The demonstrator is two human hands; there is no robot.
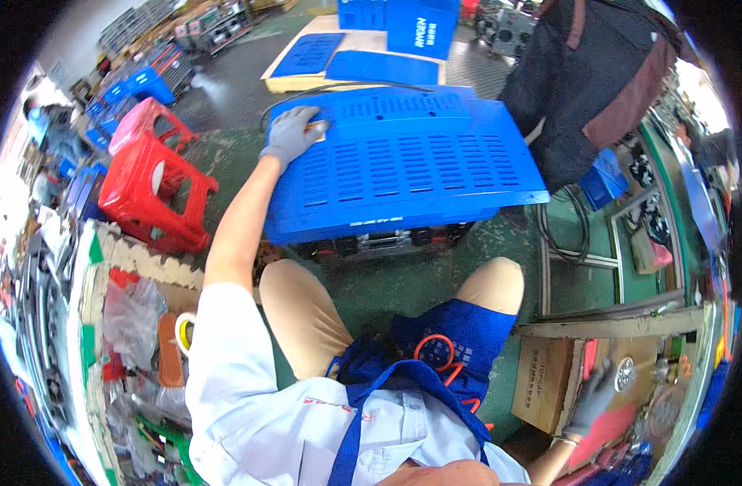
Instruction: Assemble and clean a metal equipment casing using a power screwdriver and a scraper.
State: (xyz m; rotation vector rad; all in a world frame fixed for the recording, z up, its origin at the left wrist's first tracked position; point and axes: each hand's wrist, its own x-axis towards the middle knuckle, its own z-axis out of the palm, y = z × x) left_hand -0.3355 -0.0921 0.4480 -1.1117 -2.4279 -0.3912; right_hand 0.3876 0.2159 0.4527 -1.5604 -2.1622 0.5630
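As far as I can make out the blue case [395,166]: it's mid-frame, slotted top facing up, just past the wearer's knees [302,300], and pretty clearly the thing being worked on.

Left hand [292,136]: gray glove, laid on the upper left part of the case, fingers loosely spread. Small tan bit [316,127] right by the fingertips. Can't tell from my end if it's being pinched or just lying there.

Right hand [594,401]: lower right of the frame, over the parts tray [614,326] and near a cardboard box [541,385], well apart from the case. It's blurred, so no idea whether it's gripping anything.

Top panel: on the case, so I'd count that much as done. Whether it's fastened, I can't tell.

Left to do: honestly can't call it. Dark parts [375,243] show under the front edge, too murky to judge.

Wood table [286,83]: top middle of the frame, flat blue panels [383,67] lying on it.

Floor [391,287]: green, scuffed in places.

Red stools [128,174]: left of the frame, one behind the other.

Co-worker [594,89]: upper right, dark clothes, right beside the case.

Plastic bags [132,320]: lower left, bundled in the side bin [83,292].
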